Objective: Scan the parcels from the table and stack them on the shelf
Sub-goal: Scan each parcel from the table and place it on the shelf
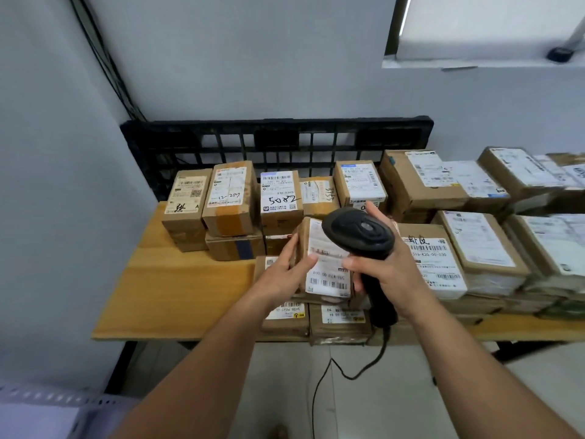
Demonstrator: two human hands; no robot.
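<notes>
Left hand (285,269) fingers grip one parcel (329,275); right hand (394,270) fingers grip one scanner (357,231).

Pale grey walls (253,58) are meeting in a corner, with black cables (104,58) running down it. A window (490,20) is letting in daylight at the upper right. A black plastic grid (275,137) is leaning against the back wall behind a wooden table (177,289), which is standing on a pale floor (278,375).

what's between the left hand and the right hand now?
Head view: the small labelled parcel, held by the left hand; the right hand grips the scanner beside it.
</notes>
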